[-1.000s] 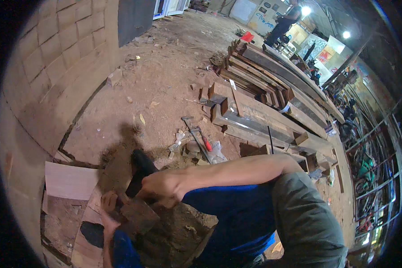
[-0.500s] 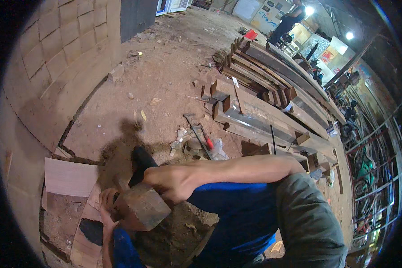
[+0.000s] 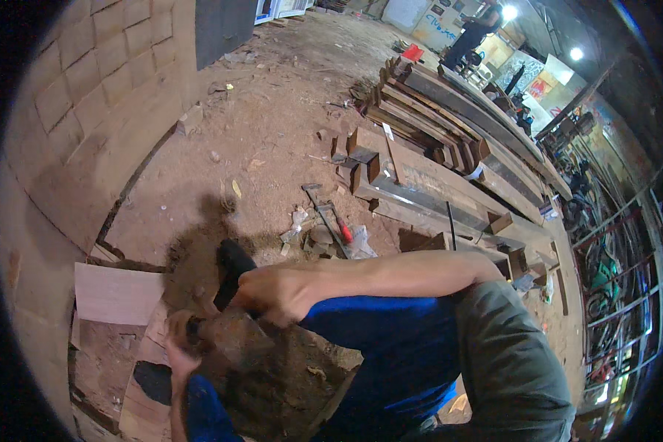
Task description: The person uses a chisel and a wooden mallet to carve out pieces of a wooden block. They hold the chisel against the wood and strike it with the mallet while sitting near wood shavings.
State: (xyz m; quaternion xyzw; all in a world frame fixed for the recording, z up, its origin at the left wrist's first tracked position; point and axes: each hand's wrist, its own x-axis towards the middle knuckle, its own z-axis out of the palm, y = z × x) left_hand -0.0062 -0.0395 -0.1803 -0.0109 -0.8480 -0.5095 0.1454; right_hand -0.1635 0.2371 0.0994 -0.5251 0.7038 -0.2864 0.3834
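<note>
My right hand (image 3: pixel 280 295) grips the black handle of a heavy mallet (image 3: pixel 230 274). Its blocky brown head (image 3: pixel 237 340) sits low, just right of my left hand (image 3: pixel 178 352). My left hand is closed around a small dark tool (image 3: pixel 193 328), held against broken brown ground; what kind of tool it is I cannot tell. My right forearm stretches across the view from the right, over my blue-clad knee (image 3: pixel 390 346). My left sleeve is blue and comes up from the lower edge.
A brick wall (image 3: pixel 88 110) curves along the left. A pale board (image 3: pixel 118 295) lies beside the dug patch. A red-handled saw (image 3: pixel 337 227) lies on the dirt floor. Stacked timber beams (image 3: pixel 435 169) run to the right. A person (image 3: pixel 473 31) stands far back.
The mallet head rose and loomed larger half a second ago, and now sits lower and closer to my left hand. The view has shifted slightly.
</note>
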